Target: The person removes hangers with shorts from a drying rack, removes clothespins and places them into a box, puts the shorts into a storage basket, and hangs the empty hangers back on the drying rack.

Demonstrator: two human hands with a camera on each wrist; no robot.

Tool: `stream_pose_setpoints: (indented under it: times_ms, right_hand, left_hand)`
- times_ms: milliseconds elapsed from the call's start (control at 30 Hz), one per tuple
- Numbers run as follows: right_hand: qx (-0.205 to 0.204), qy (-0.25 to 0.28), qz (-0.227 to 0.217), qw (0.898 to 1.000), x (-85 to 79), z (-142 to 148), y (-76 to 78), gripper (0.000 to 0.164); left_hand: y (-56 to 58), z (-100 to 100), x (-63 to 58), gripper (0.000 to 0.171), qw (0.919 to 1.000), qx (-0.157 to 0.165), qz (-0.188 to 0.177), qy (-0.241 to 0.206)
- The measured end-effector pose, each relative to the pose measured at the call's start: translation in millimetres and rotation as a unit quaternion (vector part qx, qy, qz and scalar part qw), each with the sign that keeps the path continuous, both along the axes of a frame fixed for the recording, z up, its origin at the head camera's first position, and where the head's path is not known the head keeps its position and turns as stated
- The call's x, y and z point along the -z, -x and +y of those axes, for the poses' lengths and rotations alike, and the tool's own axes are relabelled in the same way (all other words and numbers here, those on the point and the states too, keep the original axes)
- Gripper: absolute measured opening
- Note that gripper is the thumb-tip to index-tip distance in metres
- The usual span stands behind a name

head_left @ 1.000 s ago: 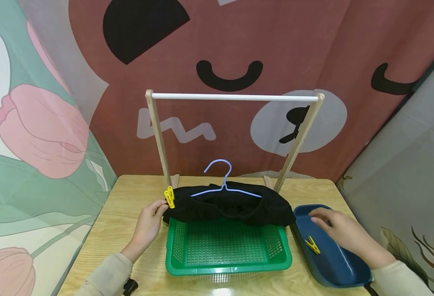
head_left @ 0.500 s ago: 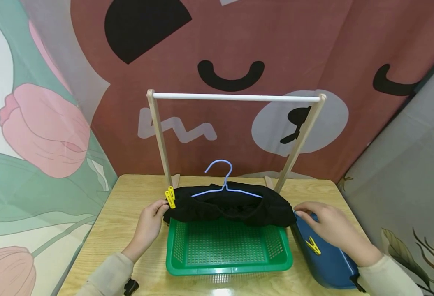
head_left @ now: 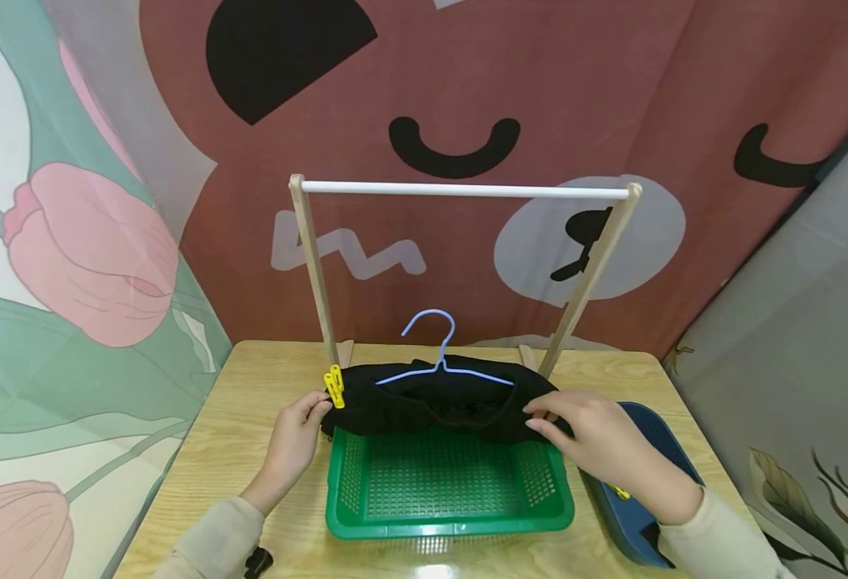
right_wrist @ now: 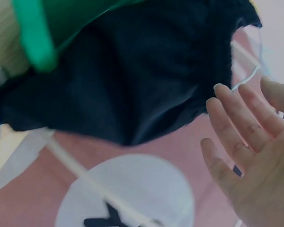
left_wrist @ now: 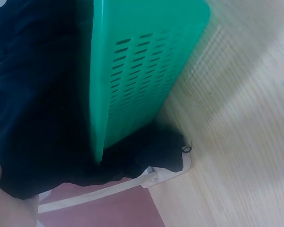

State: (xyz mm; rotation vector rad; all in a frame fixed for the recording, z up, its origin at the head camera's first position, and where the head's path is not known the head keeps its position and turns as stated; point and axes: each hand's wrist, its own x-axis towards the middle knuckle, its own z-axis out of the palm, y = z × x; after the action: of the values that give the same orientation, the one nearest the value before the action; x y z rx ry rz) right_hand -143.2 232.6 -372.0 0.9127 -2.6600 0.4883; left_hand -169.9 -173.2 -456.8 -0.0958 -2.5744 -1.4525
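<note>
A black garment (head_left: 424, 414) lies bunched across the back of a green basket (head_left: 448, 531), with a blue hanger (head_left: 444, 366) inside its neck opening. A yellow clothespin (head_left: 334, 386) is clipped at the garment's left end. Just below it, my left hand (head_left: 295, 438) pinches the cloth's edge; in the left wrist view only part of that hand shows beside the dark fabric (left_wrist: 38, 104). My right hand (head_left: 597, 430) is over the garment's right end. The right wrist view has its fingers (right_wrist: 241, 113) loosely extended beside the cloth's edge, holding nothing.
Behind the basket stands a wooden rack with a white bar (head_left: 467, 190). A blue tray (head_left: 665, 442) sits on the right, partly under my right arm, with a yellow clothespin (head_left: 620, 492) in it. The wooden table (head_left: 214, 434) meets a printed curtain at the back.
My right hand has moved left from above the blue tray to the garment's right end. My left hand, the garment and the hanger have stayed in place.
</note>
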Motion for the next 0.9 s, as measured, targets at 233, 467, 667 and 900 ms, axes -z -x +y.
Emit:
stream_pose_setpoints:
  times_ms: [233, 467, 667, 900]
  right_hand:
    - [-0.043, -0.002, 0.002, 0.999, -8.8, -32.2, 1.3, 0.017]
    - [-0.079, 0.009, -0.008, 0.997, -16.2, -73.4, 8.2, 0.015]
    - [-0.106, -0.002, -0.019, 0.994, -25.3, -110.3, 9.4, 0.016]
    - [-0.124, -0.005, -0.029, 0.992, -35.1, -146.0, 18.9, 0.017]
  left_hand:
    - [1.4, 2.4, -1.5, 0.017, 1.0000, -0.004, -0.005, 0.002]
    - [0.0, 3.6, -3.1, 0.017, 0.9999, -0.009, 0.001, 0.007]
    - [0.1, 5.0, -2.5, 0.015, 0.9995, -0.011, 0.018, 0.024]
    - [-0.1, 5.6, -3.1, 0.015, 0.9988, -0.014, 0.030, 0.035]
